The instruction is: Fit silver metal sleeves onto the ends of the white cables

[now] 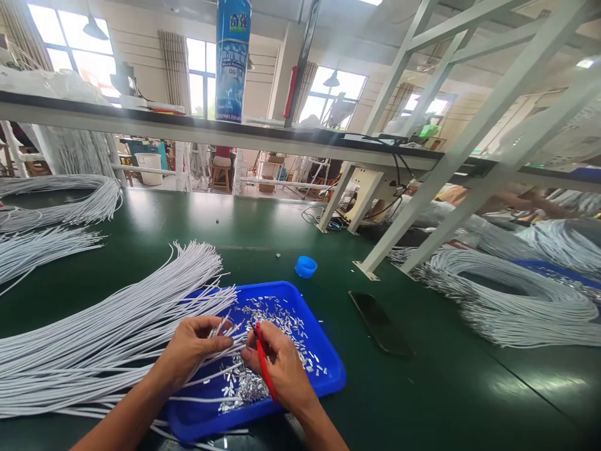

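Note:
A thick bundle of white cords [107,326] fans across the green table from the left, its ends lying over a blue plastic tray [323,369] filled with several small silver metal tips [277,313]. My left hand [190,351] is closed, pinching the ends of a few cords above the tray. My right hand [282,366] is closed too, with a red stick-like tool [265,366] lying across its fingers, and meets the left hand at the cord ends.
A dark phone [380,322] lies right of the tray, a small blue cap [305,267] behind it. More white cord coils lie at far left [61,203] and right [511,300]. White shelf legs [422,213] stand on the table; a blue spray can [233,59] stands on the shelf.

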Available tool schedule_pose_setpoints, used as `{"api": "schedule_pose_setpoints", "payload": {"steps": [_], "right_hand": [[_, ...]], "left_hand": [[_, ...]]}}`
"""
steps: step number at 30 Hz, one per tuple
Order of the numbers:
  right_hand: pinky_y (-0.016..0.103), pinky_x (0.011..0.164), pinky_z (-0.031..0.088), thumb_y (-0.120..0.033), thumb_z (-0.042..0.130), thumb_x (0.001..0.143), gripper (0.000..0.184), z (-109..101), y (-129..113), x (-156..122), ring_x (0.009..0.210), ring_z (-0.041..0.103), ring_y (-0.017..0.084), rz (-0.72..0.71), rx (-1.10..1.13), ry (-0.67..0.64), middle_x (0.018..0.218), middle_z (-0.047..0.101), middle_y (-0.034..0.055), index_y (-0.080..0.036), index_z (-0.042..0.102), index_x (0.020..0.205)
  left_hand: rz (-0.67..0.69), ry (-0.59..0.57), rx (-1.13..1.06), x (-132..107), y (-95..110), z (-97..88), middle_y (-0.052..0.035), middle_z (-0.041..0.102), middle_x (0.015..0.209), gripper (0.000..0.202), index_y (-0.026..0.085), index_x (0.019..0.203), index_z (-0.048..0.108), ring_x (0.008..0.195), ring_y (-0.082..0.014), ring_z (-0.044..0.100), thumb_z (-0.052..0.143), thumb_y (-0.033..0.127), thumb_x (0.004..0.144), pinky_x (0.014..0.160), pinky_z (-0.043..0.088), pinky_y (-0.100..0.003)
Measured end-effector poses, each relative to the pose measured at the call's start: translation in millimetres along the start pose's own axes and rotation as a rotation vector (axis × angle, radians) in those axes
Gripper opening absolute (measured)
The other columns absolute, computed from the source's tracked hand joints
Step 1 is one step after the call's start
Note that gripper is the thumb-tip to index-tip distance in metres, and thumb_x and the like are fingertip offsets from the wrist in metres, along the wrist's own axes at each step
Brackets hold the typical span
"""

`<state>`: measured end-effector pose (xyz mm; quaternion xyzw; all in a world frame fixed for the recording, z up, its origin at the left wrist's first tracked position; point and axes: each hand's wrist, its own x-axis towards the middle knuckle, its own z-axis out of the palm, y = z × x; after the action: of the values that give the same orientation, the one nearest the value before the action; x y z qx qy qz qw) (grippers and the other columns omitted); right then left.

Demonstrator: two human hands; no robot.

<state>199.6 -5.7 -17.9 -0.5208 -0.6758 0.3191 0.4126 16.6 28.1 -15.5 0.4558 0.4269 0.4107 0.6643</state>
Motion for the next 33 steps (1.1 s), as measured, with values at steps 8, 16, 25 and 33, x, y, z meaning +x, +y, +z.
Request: {"api": "schedule_pose_setpoints", "payload": {"steps": [8, 16, 25, 33], "right_hand": [[0.022, 0.049, 0.021, -0.036, 0.056, 0.075, 0.038, 1.1, 5.1, 2.8, 0.052, 0.036, 0.009, 0.084, -0.262, -0.113, 0.054, 0.042, -0.0044, -0.017, 0.034, 0.05], [0.023, 0.048, 0.017, -0.035, 0.057, 0.073, 0.041, 5.7, 12.2, 0.8, 0.049, 0.031, 0.008, 0.097, -0.225, -0.152, 0.049, 0.034, -0.0058, -0.017, 0.03, 0.048], [0.024, 0.047, 0.018, -0.033, 0.058, 0.075, 0.042, 16.6, 15.4, -0.6, 0.047, 0.033, 0.008, 0.003, -0.295, -0.057, 0.049, 0.037, -0.0049, -0.017, 0.03, 0.047], [0.022, 0.049, 0.026, -0.043, 0.064, 0.069, 0.034, -4.8, 12.1, 5.8, 0.053, 0.041, 0.011, 0.044, -0.239, -0.071, 0.055, 0.049, -0.0019, -0.017, 0.052, 0.05]], "left_hand": [[-0.014, -0.008, -0.002, 2.4, 2.2, -0.5, 0.0035, 0.056, 0.054, 0.021, 0.013, 0.07, 0.07, 0.05, -0.0063, 0.045, 0.078, 0.028, 0.059, 0.054, 0.035, -0.02], [0.063, 0.059, 0.148, 1.9, -3.3, 2.9, 0.0037, 0.053, 0.054, 0.026, 0.013, 0.071, 0.069, 0.048, -0.0071, 0.04, 0.077, 0.033, 0.057, 0.049, 0.03, -0.02], [0.076, -0.084, 0.159, -0.9, 0.7, 4.1, 0.0038, 0.049, 0.05, 0.029, 0.013, 0.064, 0.064, 0.045, -0.0076, 0.036, 0.066, 0.041, 0.071, 0.048, 0.026, -0.021], [-0.021, -0.082, 0.062, 1.9, -3.3, 4.4, 0.0044, 0.046, 0.052, 0.03, 0.013, 0.064, 0.06, 0.048, -0.0069, 0.032, 0.069, 0.042, 0.068, 0.049, 0.023, -0.021]]}}
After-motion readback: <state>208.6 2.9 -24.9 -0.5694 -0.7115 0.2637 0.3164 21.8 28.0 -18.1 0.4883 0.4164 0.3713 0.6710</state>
